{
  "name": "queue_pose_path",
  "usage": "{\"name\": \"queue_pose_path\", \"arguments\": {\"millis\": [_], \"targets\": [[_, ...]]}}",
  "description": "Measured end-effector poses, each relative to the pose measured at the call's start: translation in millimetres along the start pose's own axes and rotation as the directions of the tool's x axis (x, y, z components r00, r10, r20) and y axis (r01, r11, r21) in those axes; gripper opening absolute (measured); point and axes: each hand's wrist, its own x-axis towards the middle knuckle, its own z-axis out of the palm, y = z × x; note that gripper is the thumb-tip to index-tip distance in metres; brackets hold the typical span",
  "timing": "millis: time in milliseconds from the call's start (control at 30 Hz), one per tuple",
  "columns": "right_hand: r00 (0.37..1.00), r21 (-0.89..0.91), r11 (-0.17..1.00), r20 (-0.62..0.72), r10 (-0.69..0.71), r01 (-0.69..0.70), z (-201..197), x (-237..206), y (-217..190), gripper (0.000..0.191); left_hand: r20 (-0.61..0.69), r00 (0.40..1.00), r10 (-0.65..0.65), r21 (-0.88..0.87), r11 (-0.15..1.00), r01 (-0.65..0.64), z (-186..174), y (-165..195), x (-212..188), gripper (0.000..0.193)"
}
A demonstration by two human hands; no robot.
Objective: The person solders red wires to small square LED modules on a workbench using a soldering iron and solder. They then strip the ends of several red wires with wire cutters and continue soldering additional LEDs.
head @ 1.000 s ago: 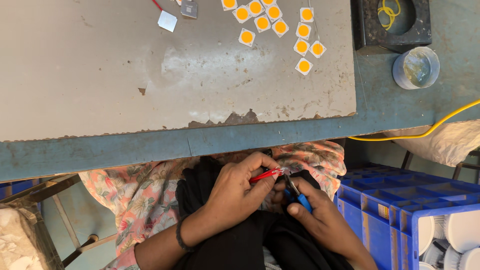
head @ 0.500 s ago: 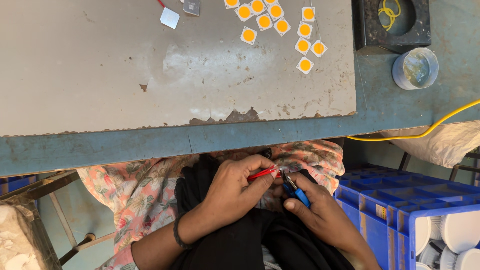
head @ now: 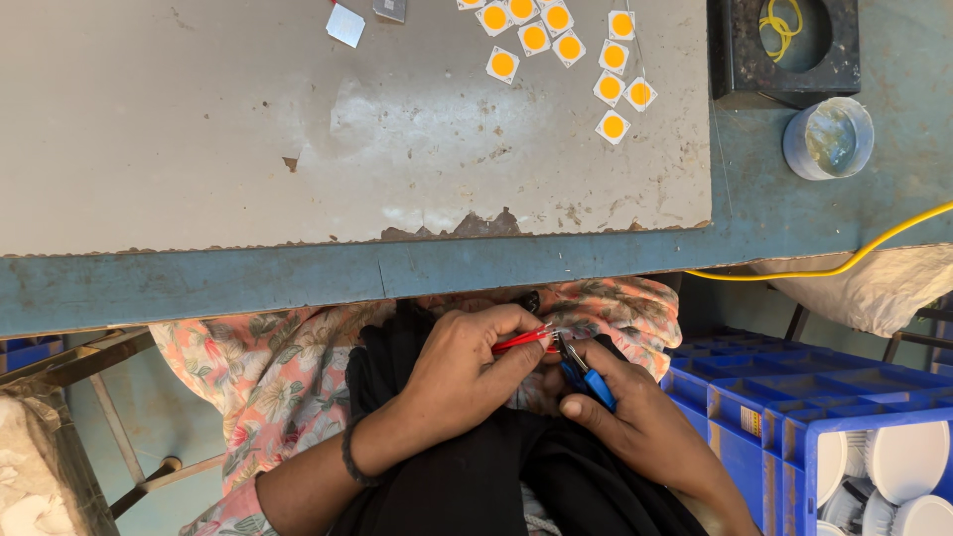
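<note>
I sit at a blue workbench (head: 298, 278) and look down into my lap, just below its near edge. My left hand (head: 467, 362) is curled closed, thumb and forefinger pinching a thin red wire (head: 521, 340) so its bare tip pokes out to the right. My right hand (head: 635, 422) is wrapped around small blue-handled pliers (head: 586, 372), fingers closed on the handles; the tool's nose meets the wire's tip, though I cannot tell how far its blades are parted.

To do this well, I judge that I should hold the wire close to its end so it does not flex, keep both hands braced against my lap, and squeeze lightly, so only the covering gives and the strands stay whole.

On the bench's grey mat (head: 199, 149), well beyond my hands, lie small white squares with orange centres (head: 556, 40). Farther right on the bench stand a black block (head: 784, 50) and a round tub (head: 829, 139). A yellow cable (head: 844, 260) trails off the bench's edge. Blue crates (head: 794, 407) sit below the bench, to my right.
</note>
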Motion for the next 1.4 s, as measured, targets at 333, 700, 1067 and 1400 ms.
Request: {"name": "queue_pose_path", "arguments": {"millis": [333,700,1067,1400], "targets": [[0.999,-0.005,1.0,-0.012,0.03,-0.03,2.2,0.4,-3.7,0.054,-0.007,1.0,0.029,-0.03,0.999,-0.03,0.6,-2.8,-1.3,0.016],[0.999,-0.002,1.0,-0.032,0.02,-0.02,4.7,1.6,-4.0,0.043,-0.01,0.999,0.037,-0.08,0.996,-0.038,3.2,-6.4,-2.3,0.014],[0.999,-0.067,0.997,-0.047,-0.027,0.024,4.4,2.9,-2.5,0.037,0.013,0.999,-0.047,-0.017,0.999,0.048,1.9,-1.1,-2.0,0.015],[1.0,-0.145,0.989,-0.022,-0.012,0.009,3.5,6.2,1.4,0.043,0.016,1.0,-0.027,0.003,1.0,0.027,0.0,0.1,-1.6,0.016]]}}
